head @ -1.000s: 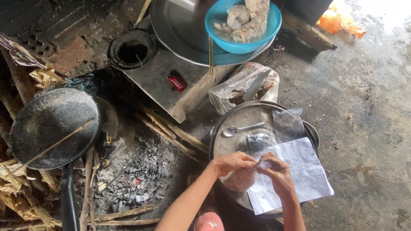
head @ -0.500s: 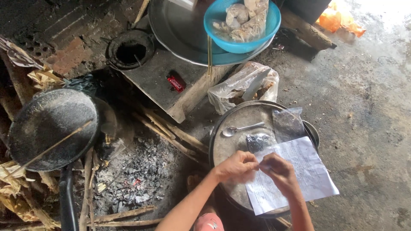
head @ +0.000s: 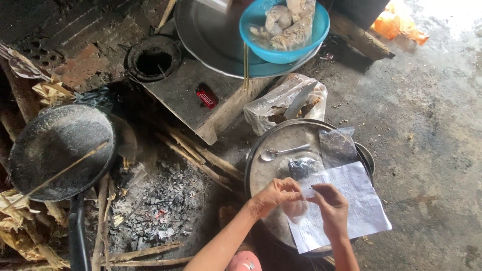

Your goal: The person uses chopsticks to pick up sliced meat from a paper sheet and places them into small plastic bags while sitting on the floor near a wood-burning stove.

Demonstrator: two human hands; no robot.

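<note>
Clear crinkled plastic bag pinched by left hand and right hand; round metal lid beneath.

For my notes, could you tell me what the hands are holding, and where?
Both the left hand and the right hand pinch a small clear plastic bag at its top edge, one at each side.

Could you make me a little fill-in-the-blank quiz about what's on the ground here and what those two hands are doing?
1. Both hands, left hand and right hand, pinch a small clear ____ between them.
2. A metal ____ lies on the round metal lid, above the hands.
3. The basket holding bagged food on the big tray is ____ in colour.
4. The small lighter on the concrete slab is ____.

Missing words: plastic bag; spoon; blue; red
</note>
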